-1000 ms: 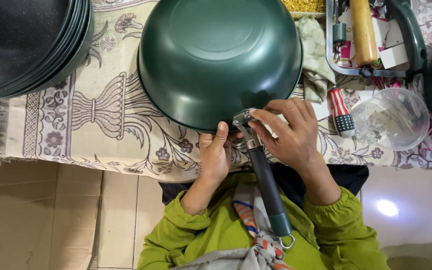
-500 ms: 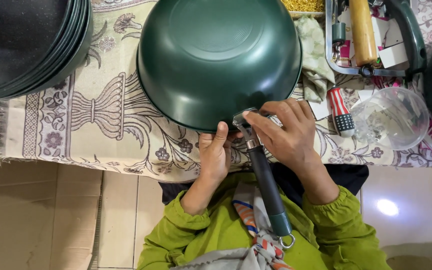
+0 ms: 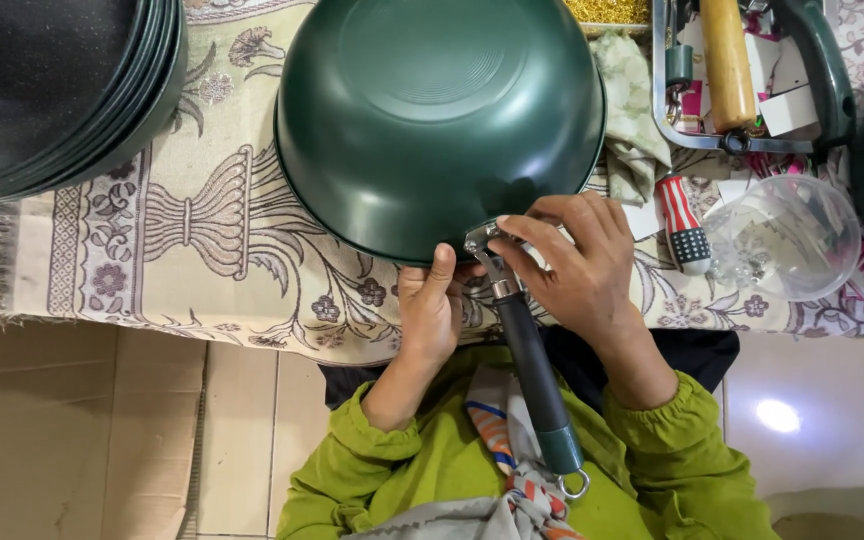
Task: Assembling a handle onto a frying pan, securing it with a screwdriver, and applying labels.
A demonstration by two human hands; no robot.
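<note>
Both hands work at the joint where the handle meets an upturned green wok.
The wok (image 3: 440, 120) lies bottom-up on the patterned cloth (image 3: 202, 250); the left hand (image 3: 430, 310) grips its rim by the bracket, the right hand (image 3: 577, 265) pinches the metal bracket atop the dark handle (image 3: 532, 370). A clear plastic bowl (image 3: 787, 235) sits just right.
</note>
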